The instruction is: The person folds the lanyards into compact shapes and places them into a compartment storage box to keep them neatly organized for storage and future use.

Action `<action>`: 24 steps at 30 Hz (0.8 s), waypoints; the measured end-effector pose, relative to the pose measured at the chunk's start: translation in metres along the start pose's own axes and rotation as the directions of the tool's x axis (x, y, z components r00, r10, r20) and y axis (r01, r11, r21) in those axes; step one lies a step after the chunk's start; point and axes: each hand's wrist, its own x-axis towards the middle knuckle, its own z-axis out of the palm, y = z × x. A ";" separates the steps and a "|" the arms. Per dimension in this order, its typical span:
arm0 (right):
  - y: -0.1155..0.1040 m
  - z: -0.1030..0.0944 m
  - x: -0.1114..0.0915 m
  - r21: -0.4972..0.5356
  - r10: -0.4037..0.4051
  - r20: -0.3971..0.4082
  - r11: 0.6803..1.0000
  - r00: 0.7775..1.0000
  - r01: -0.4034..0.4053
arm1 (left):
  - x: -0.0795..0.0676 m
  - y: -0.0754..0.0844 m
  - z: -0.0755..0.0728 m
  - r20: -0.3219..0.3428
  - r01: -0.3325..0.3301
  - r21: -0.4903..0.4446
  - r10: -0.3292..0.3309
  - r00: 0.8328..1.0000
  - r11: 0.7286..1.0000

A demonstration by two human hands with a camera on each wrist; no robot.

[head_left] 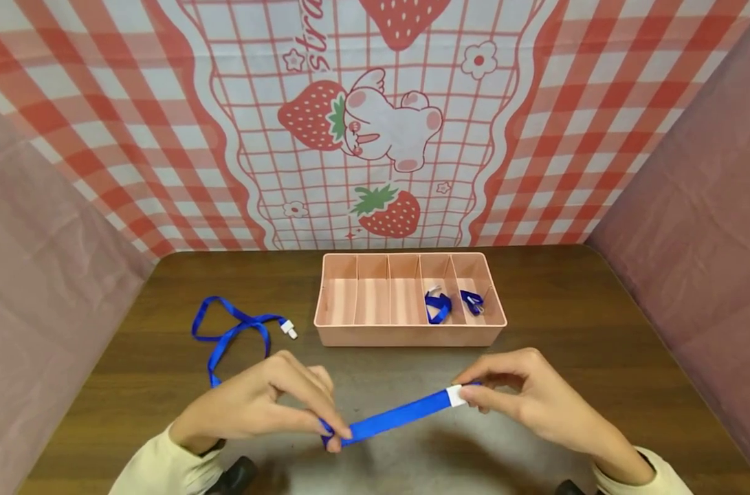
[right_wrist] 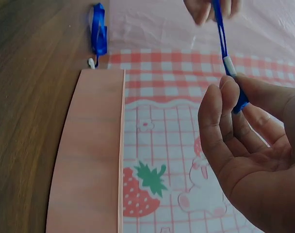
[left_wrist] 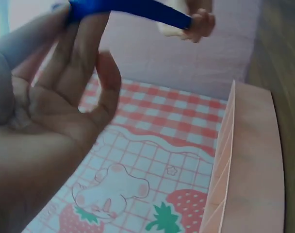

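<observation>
A blue lanyard [head_left: 399,415], folded into a short strip, stretches between the two hands above the table. My left hand [head_left: 263,399] pinches its lower left end between thumb and fingers. At the other end, my right hand [head_left: 529,399] pinches the strip beside a white clip piece [head_left: 456,395]. In the right wrist view the white piece [right_wrist: 229,66] sits just beyond the fingertips, with a bit of blue strap below them. A second blue lanyard [head_left: 229,333] with a white clip [head_left: 289,328] lies loosely looped on the table, beyond the left hand.
Beyond the hands stands a pink divided box [head_left: 410,335]. Its two rightmost compartments each hold a blue lanyard, one bundled [head_left: 438,306] and one folded [head_left: 472,302]. Behind the wooden table [head_left: 560,302] hangs a strawberry-patterned cloth [head_left: 375,137], with pink cloth at both sides.
</observation>
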 end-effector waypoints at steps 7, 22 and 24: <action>-0.001 0.014 0.006 -0.223 -0.201 -0.123 0.960 0.972 0.171 | 0.017 -0.003 0.021 -0.271 0.255 0.259 -0.184 0.945 0.931; -0.022 0.044 0.016 -0.034 -0.073 -0.260 0.997 0.963 0.066 | 0.070 -0.023 0.055 -0.242 0.225 0.583 -0.097 0.965 0.781; -0.022 0.045 0.016 0.037 -0.048 -0.246 0.998 0.968 0.059 | 0.071 -0.025 0.056 -0.232 0.208 0.607 -0.080 0.970 0.767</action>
